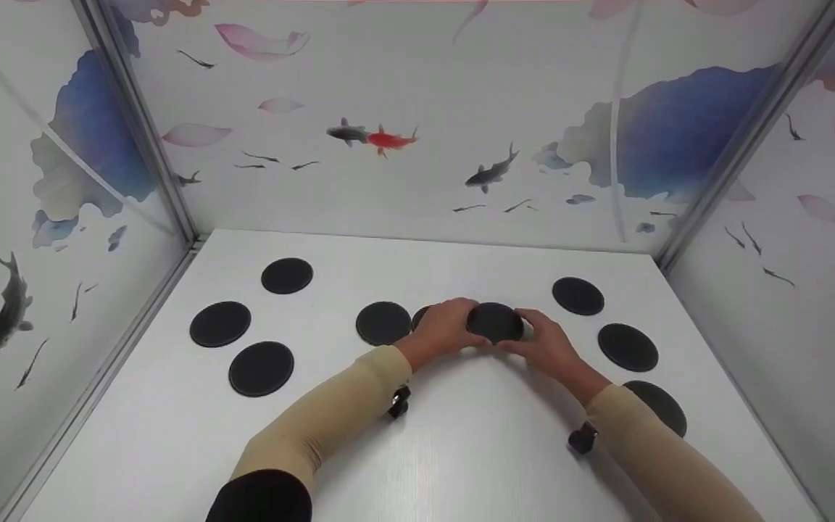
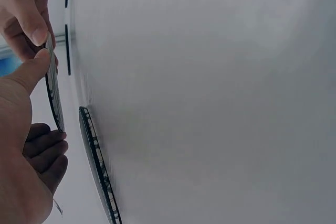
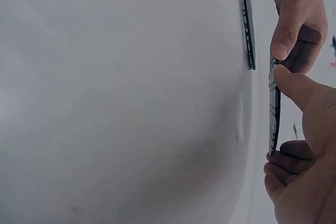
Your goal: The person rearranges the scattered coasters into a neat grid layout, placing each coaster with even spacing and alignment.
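Observation:
Both hands hold one round black coaster (image 1: pixel 495 322) between them, raised off the white table. My left hand (image 1: pixel 444 330) grips its left edge, and my right hand (image 1: pixel 549 346) grips its right edge, thumbs close together at the near side. In the left wrist view the coaster (image 2: pixel 53 90) appears nearly edge-on, with a light patterned underside. The right wrist view also shows the coaster (image 3: pixel 274 106) edge-on between thumb and fingertips. Another black coaster (image 1: pixel 383 323) lies left of my left hand. Beside it, one more coaster (image 1: pixel 420 316) is partly hidden by that hand.
Three coasters lie at the left, one of them the nearest coaster (image 1: pixel 261 369). Three more lie at the right, including the middle coaster (image 1: pixel 628 347); my right forearm partly covers the lowest coaster (image 1: pixel 664 409). Printed walls enclose the white table (image 1: pixel 417 464) at back and sides.

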A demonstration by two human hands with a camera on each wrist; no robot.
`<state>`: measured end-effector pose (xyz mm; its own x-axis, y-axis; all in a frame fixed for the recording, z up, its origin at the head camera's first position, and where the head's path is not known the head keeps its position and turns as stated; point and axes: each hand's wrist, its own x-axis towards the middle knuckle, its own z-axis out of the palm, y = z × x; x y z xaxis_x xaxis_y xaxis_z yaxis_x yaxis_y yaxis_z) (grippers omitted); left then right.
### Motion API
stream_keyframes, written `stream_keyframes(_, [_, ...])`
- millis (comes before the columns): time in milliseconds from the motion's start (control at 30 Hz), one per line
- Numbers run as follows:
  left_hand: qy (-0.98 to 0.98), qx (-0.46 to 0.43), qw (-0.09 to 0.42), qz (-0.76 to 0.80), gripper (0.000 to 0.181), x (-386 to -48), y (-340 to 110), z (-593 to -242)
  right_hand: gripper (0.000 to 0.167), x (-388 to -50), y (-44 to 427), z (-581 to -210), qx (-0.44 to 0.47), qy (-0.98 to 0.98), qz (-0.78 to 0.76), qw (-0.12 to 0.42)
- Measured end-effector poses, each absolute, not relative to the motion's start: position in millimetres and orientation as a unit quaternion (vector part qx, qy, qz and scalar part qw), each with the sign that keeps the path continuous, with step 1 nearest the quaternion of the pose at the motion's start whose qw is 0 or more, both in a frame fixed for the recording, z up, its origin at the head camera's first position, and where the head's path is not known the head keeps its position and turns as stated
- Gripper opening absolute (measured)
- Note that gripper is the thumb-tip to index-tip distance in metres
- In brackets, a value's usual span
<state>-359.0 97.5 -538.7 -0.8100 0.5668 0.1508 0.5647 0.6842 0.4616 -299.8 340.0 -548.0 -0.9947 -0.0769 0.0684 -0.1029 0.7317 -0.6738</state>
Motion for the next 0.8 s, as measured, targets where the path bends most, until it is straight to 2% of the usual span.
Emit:
stream_keyframes(233, [0.921,0.299,0.013,0.248,0.064,-359.6,101.3,-538.4,0.093,-302.1,338.1,-548.3,0.035,-0.931,0.364,0.007])
stream_keyframes(800, [0.926,0.307,0.024,0.219,0.054,-366.5,107.2,-542.4,0.088,-304.9,335.9,-553.5,0.04,-0.929,0.367,0.003])
